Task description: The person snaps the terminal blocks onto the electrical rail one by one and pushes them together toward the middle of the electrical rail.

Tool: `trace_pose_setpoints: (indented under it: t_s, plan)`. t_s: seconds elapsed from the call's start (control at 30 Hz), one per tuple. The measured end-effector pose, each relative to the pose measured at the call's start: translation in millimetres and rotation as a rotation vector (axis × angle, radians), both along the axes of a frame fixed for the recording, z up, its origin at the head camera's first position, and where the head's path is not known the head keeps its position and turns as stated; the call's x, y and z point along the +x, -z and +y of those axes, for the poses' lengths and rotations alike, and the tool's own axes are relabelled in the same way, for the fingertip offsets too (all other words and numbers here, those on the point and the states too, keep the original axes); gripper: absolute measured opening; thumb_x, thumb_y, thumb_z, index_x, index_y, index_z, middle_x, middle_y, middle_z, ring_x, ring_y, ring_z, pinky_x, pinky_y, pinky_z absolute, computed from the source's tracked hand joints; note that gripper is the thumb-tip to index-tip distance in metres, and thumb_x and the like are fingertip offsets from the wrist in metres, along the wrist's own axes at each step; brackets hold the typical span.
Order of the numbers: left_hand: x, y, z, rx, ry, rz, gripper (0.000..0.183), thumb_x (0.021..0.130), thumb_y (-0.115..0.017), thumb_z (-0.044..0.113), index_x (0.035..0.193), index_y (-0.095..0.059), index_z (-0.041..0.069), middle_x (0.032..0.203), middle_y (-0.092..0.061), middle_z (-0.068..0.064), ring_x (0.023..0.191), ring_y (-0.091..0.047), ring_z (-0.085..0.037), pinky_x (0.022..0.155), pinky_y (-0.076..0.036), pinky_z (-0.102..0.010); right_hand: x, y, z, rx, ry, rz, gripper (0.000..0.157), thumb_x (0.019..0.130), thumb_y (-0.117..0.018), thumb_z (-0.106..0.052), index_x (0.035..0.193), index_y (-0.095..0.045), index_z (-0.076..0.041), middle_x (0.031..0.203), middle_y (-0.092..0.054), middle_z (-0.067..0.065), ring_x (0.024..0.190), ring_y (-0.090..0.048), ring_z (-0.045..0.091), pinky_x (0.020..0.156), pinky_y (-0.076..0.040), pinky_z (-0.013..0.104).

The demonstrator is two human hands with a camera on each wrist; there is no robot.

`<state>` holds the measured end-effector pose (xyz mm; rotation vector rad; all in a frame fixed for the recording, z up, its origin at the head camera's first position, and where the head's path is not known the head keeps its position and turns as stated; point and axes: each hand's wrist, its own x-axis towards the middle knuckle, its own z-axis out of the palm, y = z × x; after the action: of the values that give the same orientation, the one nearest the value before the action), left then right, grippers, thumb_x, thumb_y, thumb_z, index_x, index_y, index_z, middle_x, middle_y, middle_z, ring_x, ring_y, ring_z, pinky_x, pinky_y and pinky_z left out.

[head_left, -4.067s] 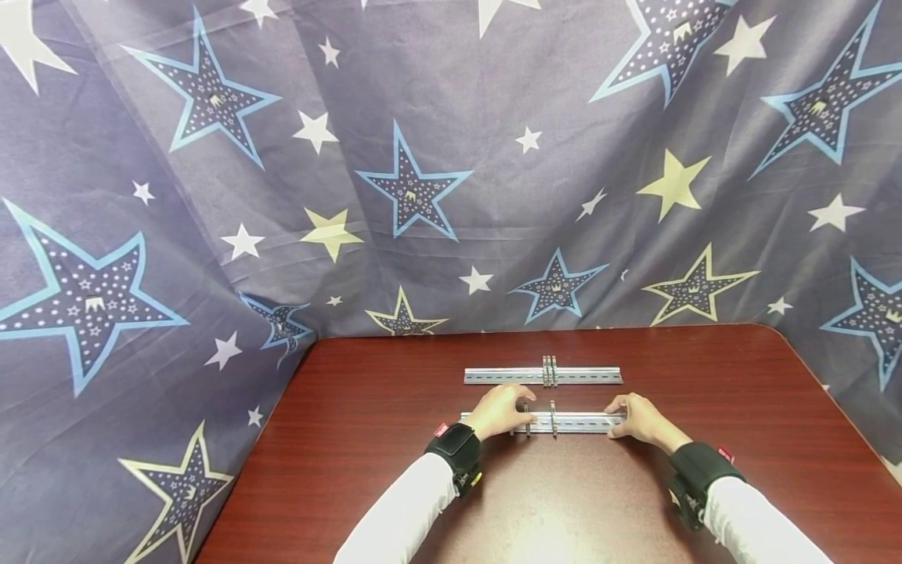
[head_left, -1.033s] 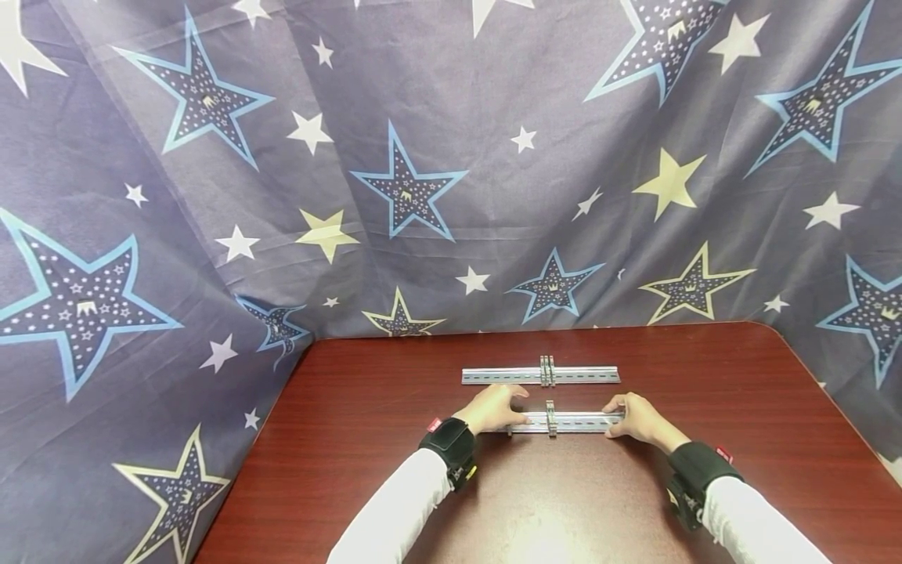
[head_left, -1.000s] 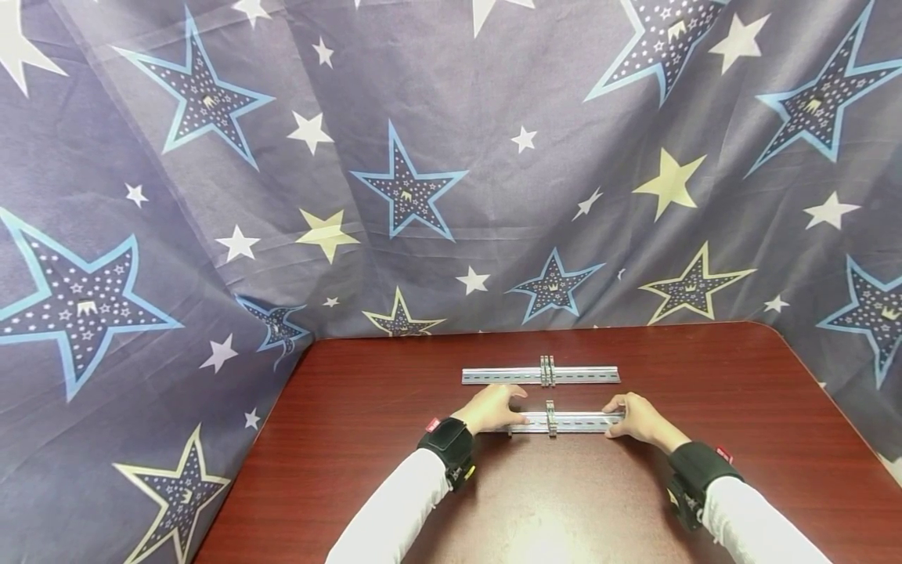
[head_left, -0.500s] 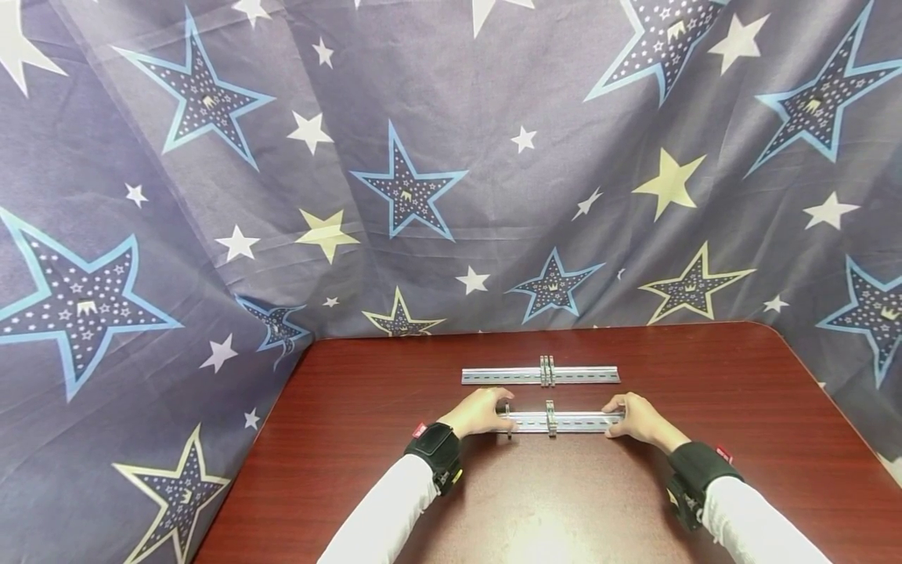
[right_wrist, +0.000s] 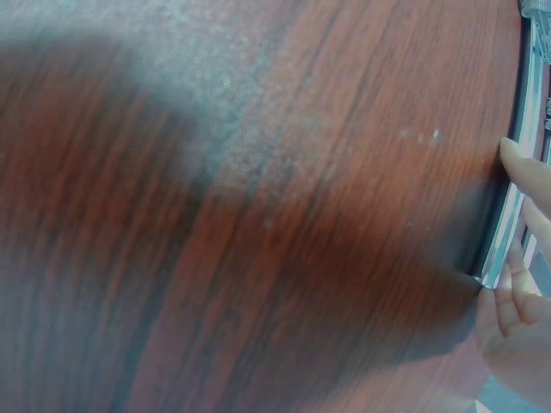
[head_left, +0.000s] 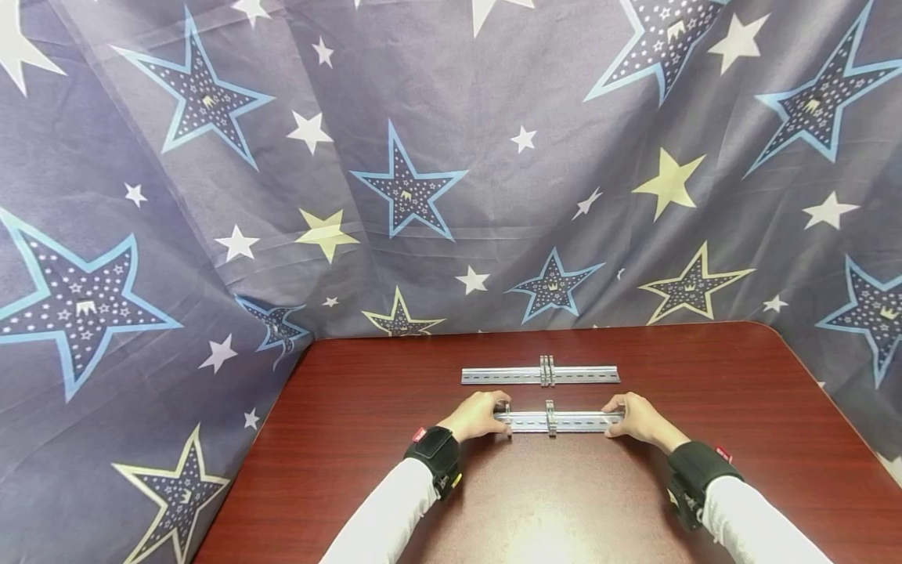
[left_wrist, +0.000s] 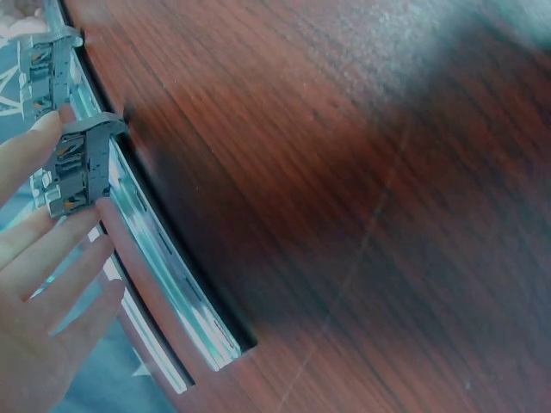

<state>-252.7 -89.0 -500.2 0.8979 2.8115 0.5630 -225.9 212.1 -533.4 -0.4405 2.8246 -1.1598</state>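
A slotted metal DIN rail (head_left: 585, 423) lies crosswise on the table. My left hand (head_left: 476, 417) is at its left part, thumb and fingers on either side of a thin grey terminal block (left_wrist: 82, 168) that sits across the rail. Further right, near the rail's middle, stand grey terminal blocks (head_left: 551, 419) side by side. At the right end, my right hand (head_left: 634, 419) grips the rail between thumb and fingers; in the right wrist view the rail's end (right_wrist: 491, 271) shows by the palm.
Behind lies a second DIN rail (head_left: 588, 376), parallel, with several terminal blocks (head_left: 547, 371) grouped at its middle. Both rest on a reddish wood-grain table (head_left: 338, 439). A star-patterned cloth (head_left: 437, 274) hangs beyond the table's back edge.
A terminal block has slid right along the near rail to the middle one. My left hand has then moved left to the remaining left block. The right hand has stayed at the rail's end.
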Motion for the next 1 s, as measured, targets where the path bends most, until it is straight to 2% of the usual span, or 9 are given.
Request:
trace_pose_setpoints:
  t_s: [0.37,0.73,1.0]
  plan:
    - [3.9,2.5,9.4,0.043,-0.024,-0.019,0.048,0.067,-0.074,0.019,0.109,-0.057,0.004,0.098,-0.064,-0.008,0.091,-0.06,-0.021,0.077,-0.045,-0.027,-0.7,1.8,0.9,-0.008,-0.002,-0.009,0.031,0.054,-0.077,-0.005,0.082,-0.064,0.001,0.08,-0.061,0.01,0.073,-0.05,0.019,0.066,-0.039,0.034]
    - [4.2,3.5,24.7,0.026,-0.011,-0.004,0.049,0.067,-0.074,0.021,0.109,-0.057,0.005,0.101,-0.064,-0.008,0.095,-0.059,-0.02,0.079,-0.044,-0.025,-1.9,2.1,0.9,-0.001,0.016,-0.017,0.031,0.054,-0.078,-0.004,0.081,-0.064,0.0,0.078,-0.059,0.009,0.072,-0.049,0.018,0.066,-0.039,0.033]
    - [4.5,6.7,36.9,0.013,-0.026,0.005,0.05,0.067,-0.074,0.024,0.111,-0.057,0.007,0.102,-0.064,-0.007,0.094,-0.06,-0.018,0.079,-0.044,-0.024,-3.1,4.0,0.2,-0.02,0.005,-0.013,0.031,0.053,-0.077,-0.003,0.08,-0.064,0.001,0.075,-0.06,0.007,0.065,-0.046,0.015,0.062,-0.038,0.03]
